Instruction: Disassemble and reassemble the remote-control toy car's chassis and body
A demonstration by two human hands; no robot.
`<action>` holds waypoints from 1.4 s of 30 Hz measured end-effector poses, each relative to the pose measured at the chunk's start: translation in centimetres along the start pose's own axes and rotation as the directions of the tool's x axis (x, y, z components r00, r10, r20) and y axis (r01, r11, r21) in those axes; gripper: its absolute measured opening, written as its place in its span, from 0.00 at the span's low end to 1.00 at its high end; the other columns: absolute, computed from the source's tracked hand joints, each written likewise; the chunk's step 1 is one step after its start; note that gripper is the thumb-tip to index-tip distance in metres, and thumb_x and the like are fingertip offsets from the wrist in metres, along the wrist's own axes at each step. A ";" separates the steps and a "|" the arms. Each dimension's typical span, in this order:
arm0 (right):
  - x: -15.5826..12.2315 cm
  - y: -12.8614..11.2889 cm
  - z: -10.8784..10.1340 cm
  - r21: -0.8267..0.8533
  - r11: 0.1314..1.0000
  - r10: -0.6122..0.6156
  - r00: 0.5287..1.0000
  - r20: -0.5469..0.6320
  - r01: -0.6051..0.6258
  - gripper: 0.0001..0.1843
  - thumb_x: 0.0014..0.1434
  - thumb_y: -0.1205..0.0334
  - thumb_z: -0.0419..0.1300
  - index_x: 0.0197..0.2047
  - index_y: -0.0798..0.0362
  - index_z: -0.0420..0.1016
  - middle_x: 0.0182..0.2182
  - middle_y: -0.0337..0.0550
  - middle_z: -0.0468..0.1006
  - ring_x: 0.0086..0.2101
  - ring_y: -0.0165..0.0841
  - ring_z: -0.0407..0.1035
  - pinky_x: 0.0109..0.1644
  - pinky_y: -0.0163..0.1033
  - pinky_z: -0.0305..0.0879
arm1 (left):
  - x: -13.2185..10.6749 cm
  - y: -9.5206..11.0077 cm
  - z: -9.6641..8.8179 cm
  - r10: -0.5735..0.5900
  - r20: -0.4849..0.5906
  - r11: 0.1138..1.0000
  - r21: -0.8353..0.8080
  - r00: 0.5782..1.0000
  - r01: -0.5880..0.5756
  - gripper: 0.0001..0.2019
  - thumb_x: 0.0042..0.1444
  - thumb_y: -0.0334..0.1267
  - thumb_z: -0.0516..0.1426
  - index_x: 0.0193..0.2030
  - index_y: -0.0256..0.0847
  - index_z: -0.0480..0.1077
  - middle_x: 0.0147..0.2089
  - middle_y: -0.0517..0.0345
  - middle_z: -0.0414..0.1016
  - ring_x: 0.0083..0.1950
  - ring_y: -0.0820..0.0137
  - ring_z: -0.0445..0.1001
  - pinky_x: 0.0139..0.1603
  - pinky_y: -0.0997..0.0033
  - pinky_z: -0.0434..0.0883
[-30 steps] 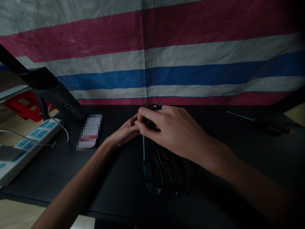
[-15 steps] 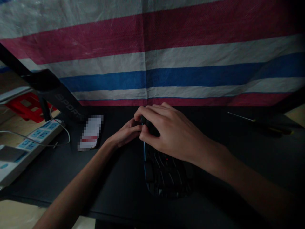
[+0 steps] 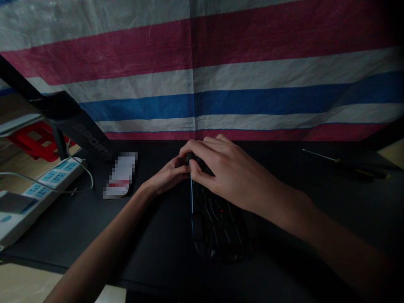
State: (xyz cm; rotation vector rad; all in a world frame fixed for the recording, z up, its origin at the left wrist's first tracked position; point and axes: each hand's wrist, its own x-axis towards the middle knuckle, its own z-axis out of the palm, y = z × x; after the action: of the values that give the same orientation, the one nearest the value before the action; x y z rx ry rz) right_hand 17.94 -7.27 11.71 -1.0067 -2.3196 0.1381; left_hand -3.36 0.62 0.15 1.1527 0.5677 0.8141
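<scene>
A black toy car (image 3: 217, 223) with a thin blue edge lies on the dark table (image 3: 151, 235), its far end under my hands. My right hand (image 3: 227, 174) lies over that far end, fingers curled round a dark part of it. My left hand (image 3: 167, 174) reaches in from the left, and its fingertips pinch at the same spot beside my right fingers. What the left fingers hold is hidden in the dim light.
A striped red, white and blue tarp (image 3: 202, 71) hangs behind the table. A white power strip (image 3: 38, 189) with a cable lies at the left, below a black slanted bar (image 3: 63, 118). A small white card (image 3: 121, 174) rests nearby. A thin screwdriver (image 3: 344, 164) lies at the right.
My right hand's fingers have shifted slightly over the car's far end, covering more of it. The left fingers stay pinched at the same spot. The car has barely moved.
</scene>
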 end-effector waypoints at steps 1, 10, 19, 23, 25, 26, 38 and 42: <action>0.0 0.0 0.0 -0.009 1.000 -0.002 1.000 -0.008 0.002 0.09 0.76 0.65 0.59 0.54 0.52 0.80 0.46 0.46 0.86 0.47 0.40 0.77 0.57 0.46 0.63 | 0.1 -0.1 -0.1 0.008 0.001 1.000 -0.012 1.000 -0.008 0.20 0.55 0.36 0.75 0.53 0.42 0.79 0.43 0.56 0.83 0.46 0.66 0.80 0.52 0.70 0.77; -0.2 -0.5 0.0 -0.074 0.994 0.082 0.997 0.013 -0.081 0.08 0.77 0.62 0.59 0.54 0.51 0.78 0.41 0.45 0.85 0.42 0.40 0.76 0.53 0.45 0.65 | 0.0 0.0 -0.1 0.025 0.014 0.999 -0.023 1.000 -0.025 0.18 0.57 0.38 0.75 0.52 0.42 0.79 0.42 0.58 0.82 0.46 0.68 0.80 0.48 0.74 0.77; 0.0 -0.4 -0.1 -0.074 0.992 0.101 0.995 0.003 -0.100 0.10 0.77 0.62 0.59 0.49 0.51 0.83 0.36 0.43 0.86 0.39 0.39 0.77 0.52 0.45 0.65 | 0.0 0.2 0.3 -0.016 -0.038 1.000 -0.015 0.999 0.015 0.16 0.55 0.38 0.76 0.46 0.41 0.79 0.40 0.59 0.81 0.47 0.68 0.81 0.50 0.74 0.78; -0.1 -0.5 -0.1 -0.030 0.999 0.024 1.000 -0.013 -0.025 0.09 0.76 0.65 0.59 0.52 0.51 0.82 0.42 0.44 0.87 0.44 0.40 0.78 0.55 0.45 0.64 | -0.1 0.4 0.5 0.007 -0.037 1.000 -0.007 0.999 -0.008 0.17 0.55 0.36 0.75 0.49 0.41 0.79 0.42 0.56 0.83 0.48 0.66 0.81 0.50 0.72 0.78; -0.1 -0.6 0.0 -0.058 0.996 0.069 0.998 -0.005 -0.069 0.10 0.78 0.62 0.58 0.50 0.51 0.82 0.39 0.44 0.87 0.40 0.39 0.78 0.51 0.45 0.64 | -0.2 0.5 0.6 0.020 -0.031 1.000 0.004 0.999 -0.020 0.17 0.56 0.37 0.75 0.51 0.41 0.79 0.45 0.54 0.83 0.50 0.64 0.82 0.52 0.70 0.78; -0.1 -0.6 0.2 -0.067 0.995 0.078 0.997 -0.004 -0.078 0.11 0.78 0.62 0.57 0.49 0.51 0.81 0.38 0.44 0.87 0.39 0.39 0.77 0.50 0.45 0.64 | -0.3 0.5 0.7 0.020 -0.026 1.000 0.009 0.999 -0.020 0.17 0.57 0.37 0.75 0.50 0.41 0.79 0.46 0.55 0.83 0.50 0.65 0.82 0.52 0.70 0.78; -0.2 -0.4 -0.3 0.012 0.999 0.040 0.998 0.039 -0.041 0.08 0.73 0.67 0.61 0.53 0.51 0.77 0.44 0.44 0.86 0.44 0.38 0.76 0.53 0.43 0.66 | 0.0 0.5 0.5 0.012 0.001 1.000 -0.011 1.000 -0.012 0.19 0.55 0.35 0.75 0.51 0.42 0.78 0.36 0.61 0.79 0.41 0.68 0.80 0.51 0.70 0.78; -0.1 -0.3 -0.5 -0.038 0.991 0.134 0.989 0.063 -0.132 0.05 0.76 0.61 0.60 0.52 0.50 0.77 0.37 0.41 0.83 0.37 0.37 0.75 0.48 0.43 0.65 | -0.1 0.5 0.5 0.008 0.011 1.000 0.003 1.000 -0.008 0.15 0.57 0.36 0.74 0.49 0.41 0.78 0.43 0.54 0.84 0.49 0.64 0.83 0.53 0.69 0.78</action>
State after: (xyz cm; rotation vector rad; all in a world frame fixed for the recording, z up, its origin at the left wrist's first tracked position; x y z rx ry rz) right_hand 18.05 -7.67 12.14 -1.1910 -2.3199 0.1891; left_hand -3.21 0.38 0.78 1.1618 0.5559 0.8140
